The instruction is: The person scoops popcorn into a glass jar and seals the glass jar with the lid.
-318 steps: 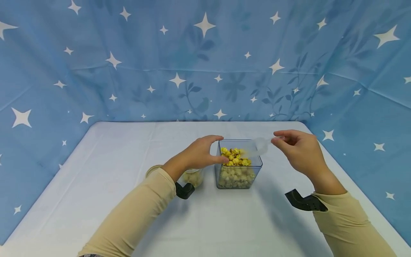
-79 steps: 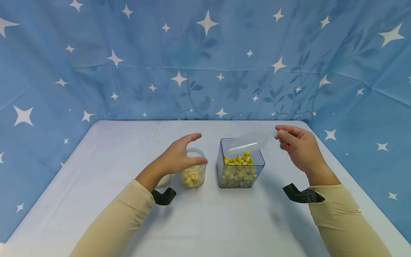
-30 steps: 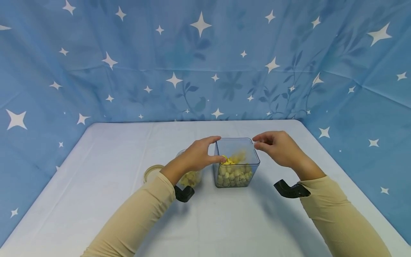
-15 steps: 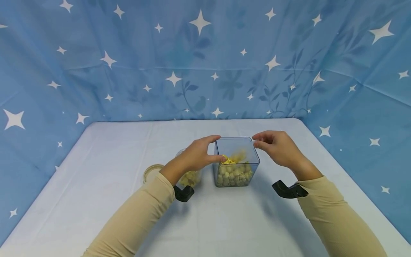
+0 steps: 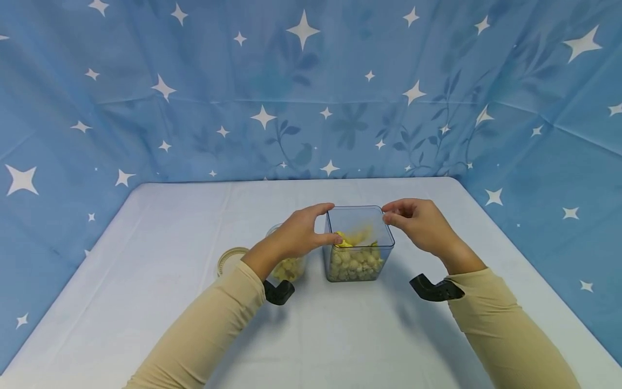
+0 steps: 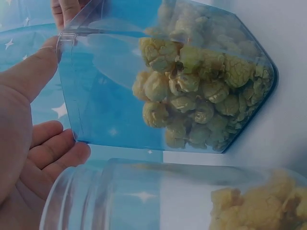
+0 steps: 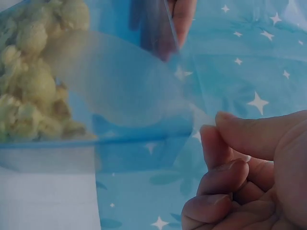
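Observation:
A clear, bluish square plastic container (image 5: 357, 216) partly filled with yellow popcorn (image 6: 192, 91) stands on the white table. My left hand (image 5: 302, 233) holds its left side at the rim, thumb at the near corner and fingers at the far one. On the opposite side, my right hand (image 5: 419, 222) pinches the thin handle of a frosted translucent scoop (image 7: 129, 86) between thumb and forefinger. The scoop's bowl reaches down inside the container, its tip against the popcorn. Behind my left wrist is a glass jar (image 6: 134, 191) without its lid, holding some popcorn, partly hidden in the head view.
A round gold-rimmed lid (image 5: 227, 259) lies left of the jar, partly covered by my left forearm. The white table (image 5: 311, 335) ends at a blue curtain (image 5: 218, 81) with white stars, at the back and both sides.
Since 2.6 s ago, my left hand has gone from beside the jar to the container's rim, and the scoop has dropped from above the container into the popcorn. Over the last second, hardly anything moves.

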A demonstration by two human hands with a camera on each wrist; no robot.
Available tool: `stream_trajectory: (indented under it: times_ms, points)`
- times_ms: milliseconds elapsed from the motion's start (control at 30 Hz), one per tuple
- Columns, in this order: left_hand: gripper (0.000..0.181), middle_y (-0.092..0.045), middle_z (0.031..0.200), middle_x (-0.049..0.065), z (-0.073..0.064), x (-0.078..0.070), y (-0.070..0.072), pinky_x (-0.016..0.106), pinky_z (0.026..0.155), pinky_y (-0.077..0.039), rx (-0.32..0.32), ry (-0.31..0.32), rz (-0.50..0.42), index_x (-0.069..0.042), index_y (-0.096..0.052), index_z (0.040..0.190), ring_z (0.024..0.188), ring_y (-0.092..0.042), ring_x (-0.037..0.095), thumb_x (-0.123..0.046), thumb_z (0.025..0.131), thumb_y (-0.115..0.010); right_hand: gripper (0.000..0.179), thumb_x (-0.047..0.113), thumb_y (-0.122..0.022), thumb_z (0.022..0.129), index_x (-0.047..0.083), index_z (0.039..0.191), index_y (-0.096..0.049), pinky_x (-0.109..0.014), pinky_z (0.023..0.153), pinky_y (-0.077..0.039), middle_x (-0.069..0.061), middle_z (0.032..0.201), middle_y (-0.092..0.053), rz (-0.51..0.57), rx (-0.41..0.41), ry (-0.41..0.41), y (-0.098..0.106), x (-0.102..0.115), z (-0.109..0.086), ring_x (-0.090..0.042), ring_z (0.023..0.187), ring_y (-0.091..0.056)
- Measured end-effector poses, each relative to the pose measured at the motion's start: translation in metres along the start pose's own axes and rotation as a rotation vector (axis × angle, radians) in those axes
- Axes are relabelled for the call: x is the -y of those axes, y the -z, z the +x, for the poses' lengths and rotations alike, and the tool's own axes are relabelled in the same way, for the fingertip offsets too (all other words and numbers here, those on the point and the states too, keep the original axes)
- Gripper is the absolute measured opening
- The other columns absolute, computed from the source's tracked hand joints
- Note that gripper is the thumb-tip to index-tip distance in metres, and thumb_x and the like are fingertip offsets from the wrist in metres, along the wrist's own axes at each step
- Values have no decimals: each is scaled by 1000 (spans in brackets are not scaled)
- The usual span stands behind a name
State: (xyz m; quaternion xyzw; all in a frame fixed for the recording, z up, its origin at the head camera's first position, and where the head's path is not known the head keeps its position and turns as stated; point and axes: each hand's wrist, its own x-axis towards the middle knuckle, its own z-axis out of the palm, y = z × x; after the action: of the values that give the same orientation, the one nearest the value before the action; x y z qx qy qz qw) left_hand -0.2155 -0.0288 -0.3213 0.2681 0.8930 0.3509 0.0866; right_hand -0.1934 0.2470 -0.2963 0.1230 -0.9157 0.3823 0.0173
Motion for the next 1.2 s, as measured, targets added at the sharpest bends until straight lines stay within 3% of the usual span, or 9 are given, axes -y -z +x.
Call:
stream_trajectory:
  times_ms: [133,400,600,800,1200]
  points:
    - [80,-37,158,6,0,0,0,48,113,-34,2,4,-3,-16,-35,157,144,-35,26,-43,92,-73,30,21,-62,102,-2,120,-69,-39,75,-46,-11,97,-69,-21,-11,-7,1,-3,-1,-26,86,-56]
    - [80,-38,158,7,0,1,-1,48,113,-34,4,-7,-4,-15,-35,157,143,-37,26,-43,92,-72,26,14,-62,101,-3,119,-69,-31,53,-38,-8,75,-57,-134,-114,95,1,3,1,-23,65,-47]
    - [80,-37,158,6,0,0,0,47,113,-34,3,9,-11,-15,-35,157,144,-35,26,-43,92,-73,25,12,-63,100,-5,118,-68,-34,59,-44,-8,84,-67,-132,-54,120,-15,5,2,-21,68,-52]
    - [79,-37,158,6,0,-1,1,47,113,-34,4,18,-18,-16,-35,157,144,-35,26,-42,93,-73,22,11,-65,98,-4,114,-70,-36,61,-46,-3,79,-63,-125,-31,136,-22,4,5,-20,67,-53]
    - [80,-37,158,6,-1,0,-1,48,113,-34,4,7,-14,-16,-35,157,144,-36,26,-43,92,-73,25,14,-63,100,-2,117,-70,-36,64,-45,-6,87,-66,-167,99,128,6,15,1,-20,73,-53]
